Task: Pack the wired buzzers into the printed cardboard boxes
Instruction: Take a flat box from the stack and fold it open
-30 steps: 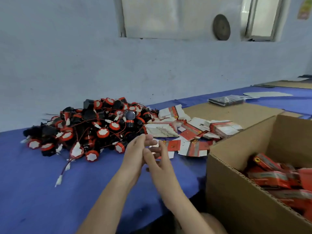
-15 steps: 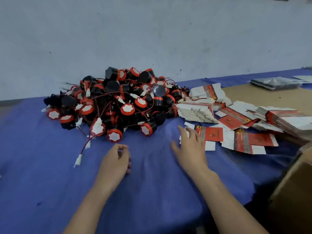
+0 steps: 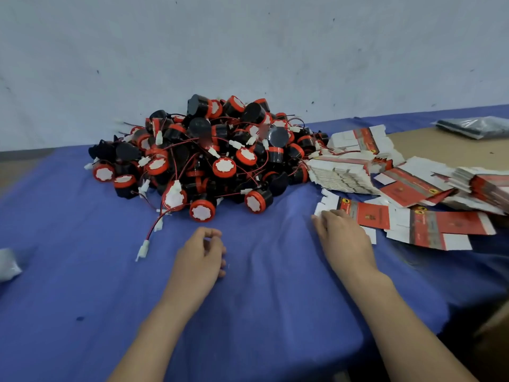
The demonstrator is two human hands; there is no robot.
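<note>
- a heap of wired buzzers (image 3: 209, 150) lies far left of centre on the blue tabletop (image 3: 82, 285), with loose wires trailing toward the viewer.
- the left grip (image 3: 201, 255) is loosely curled and empty, resting just short of the nearest buzzer (image 3: 202, 210).
- the right grip (image 3: 341, 238) has flat fingers touching a flattened printed box (image 3: 369, 216), which stretches away rightward.

Black-and-red buzzers (image 3: 203, 155), red-and-white boxes (image 3: 366, 216), blue cloth (image 3: 82, 271).

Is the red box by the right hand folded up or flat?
Flat. The red box lies spread on the blue cloth, flaps out.
</note>
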